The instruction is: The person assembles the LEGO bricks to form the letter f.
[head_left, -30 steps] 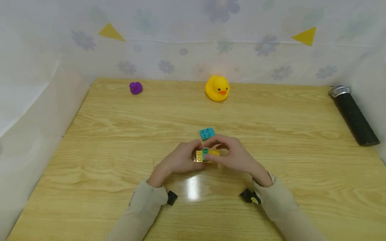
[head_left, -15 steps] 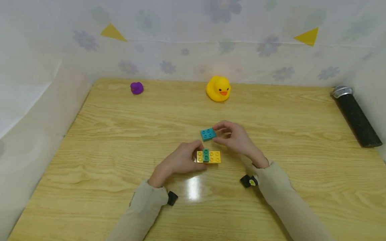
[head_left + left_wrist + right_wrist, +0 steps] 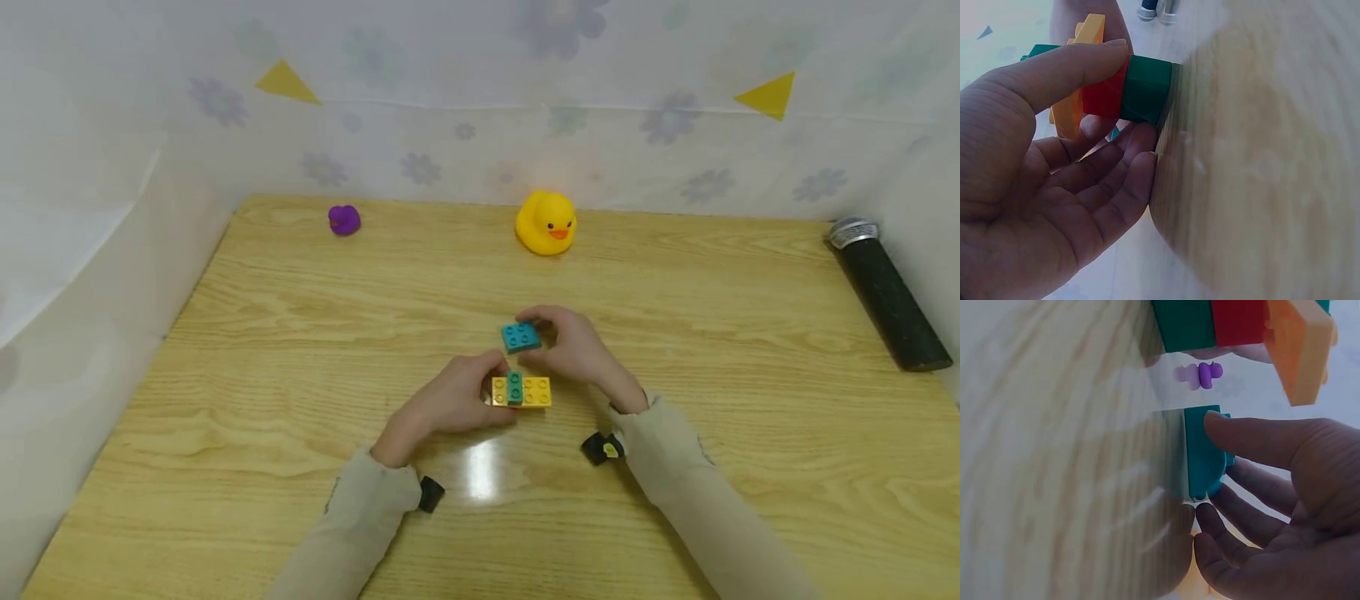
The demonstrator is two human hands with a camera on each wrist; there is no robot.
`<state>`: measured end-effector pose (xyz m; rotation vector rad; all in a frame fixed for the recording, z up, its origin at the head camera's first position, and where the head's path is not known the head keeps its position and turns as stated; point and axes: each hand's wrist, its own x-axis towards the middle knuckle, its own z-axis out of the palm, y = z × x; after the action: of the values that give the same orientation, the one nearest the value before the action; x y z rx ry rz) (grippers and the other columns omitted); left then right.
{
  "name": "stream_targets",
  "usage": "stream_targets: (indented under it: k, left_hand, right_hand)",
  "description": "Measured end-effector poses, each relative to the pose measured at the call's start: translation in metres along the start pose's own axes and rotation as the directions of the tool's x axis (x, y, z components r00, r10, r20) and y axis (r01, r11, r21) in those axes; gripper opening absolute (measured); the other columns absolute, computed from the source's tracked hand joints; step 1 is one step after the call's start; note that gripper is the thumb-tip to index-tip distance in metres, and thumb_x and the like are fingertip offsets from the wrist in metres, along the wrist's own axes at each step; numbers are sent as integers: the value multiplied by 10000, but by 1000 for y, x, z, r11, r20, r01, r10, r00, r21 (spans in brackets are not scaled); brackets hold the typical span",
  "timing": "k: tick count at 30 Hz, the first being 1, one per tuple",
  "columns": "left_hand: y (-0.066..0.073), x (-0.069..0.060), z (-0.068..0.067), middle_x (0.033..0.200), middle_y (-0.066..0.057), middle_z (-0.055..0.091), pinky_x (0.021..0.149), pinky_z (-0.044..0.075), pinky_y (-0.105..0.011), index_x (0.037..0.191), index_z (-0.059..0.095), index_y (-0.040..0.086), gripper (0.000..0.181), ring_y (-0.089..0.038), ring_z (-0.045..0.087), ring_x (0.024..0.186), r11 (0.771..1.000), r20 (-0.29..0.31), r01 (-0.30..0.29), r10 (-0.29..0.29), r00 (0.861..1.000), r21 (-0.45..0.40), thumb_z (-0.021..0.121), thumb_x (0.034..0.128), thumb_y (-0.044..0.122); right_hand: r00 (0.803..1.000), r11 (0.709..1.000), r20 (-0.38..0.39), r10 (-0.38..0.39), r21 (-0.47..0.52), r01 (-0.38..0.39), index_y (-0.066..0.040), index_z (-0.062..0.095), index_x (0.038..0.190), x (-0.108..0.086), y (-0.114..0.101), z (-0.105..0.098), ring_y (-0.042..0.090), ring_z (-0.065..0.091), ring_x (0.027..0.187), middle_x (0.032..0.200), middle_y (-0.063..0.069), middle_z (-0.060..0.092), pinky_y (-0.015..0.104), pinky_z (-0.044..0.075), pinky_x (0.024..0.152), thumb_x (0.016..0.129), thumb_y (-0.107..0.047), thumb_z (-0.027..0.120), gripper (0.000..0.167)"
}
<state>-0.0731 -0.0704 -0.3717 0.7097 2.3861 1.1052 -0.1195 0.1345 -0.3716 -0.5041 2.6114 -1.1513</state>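
Note:
My left hand (image 3: 453, 396) grips a stack of toy building bricks at mid-table. From the table up, the left wrist view shows a dark green brick (image 3: 1146, 89), a red brick (image 3: 1105, 95) and a long yellow brick (image 3: 537, 392). A small green brick (image 3: 514, 388) crosses the yellow one on top. Just beyond the stack, a teal brick (image 3: 521, 337) lies studs up on the table. My right hand (image 3: 576, 350) pinches it from the right, thumb (image 3: 1254, 439) on its near side and fingers round the far side. One end of the teal brick looks rounded.
A yellow rubber duck (image 3: 546, 223) stands at the back of the wooden table (image 3: 300, 333), with a small purple duck (image 3: 345, 220) to its left. A black microphone (image 3: 891, 300) lies along the right edge. Flower-printed white sheeting (image 3: 450, 75) walls the back and sides.
My right hand has left the small green brick on the stack, moved away to the teal brick and closed its fingers round it. My left hand keeps its hold on the stack.

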Motion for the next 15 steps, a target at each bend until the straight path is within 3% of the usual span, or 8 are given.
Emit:
stream_targets:
  k: [9,15]
  left_hand:
    - [2,-1,-2,802,22,559,584,409,-238,1003,541,120,335,-105,482,657,1000,-1,-13,13,1000,2,782,807,245]
    - [1,-1,-2,800,22,558,577,407,-232,996,540,105,328,-100,481,646,1000,0,-27,27,1000,-4,777,810,234]
  right_hand:
    - [999,999,34,11,34,-12,-29,587,1254,-4,5,0,308,484,1217,1303,146,562,486,330,1049,777,-86,782,518]
    - [1000,1000,3,-9,7,9,-21,622,1181,-7,10,3,311,533,1111,1201,154,603,492,378,992,783,-89,782,434]
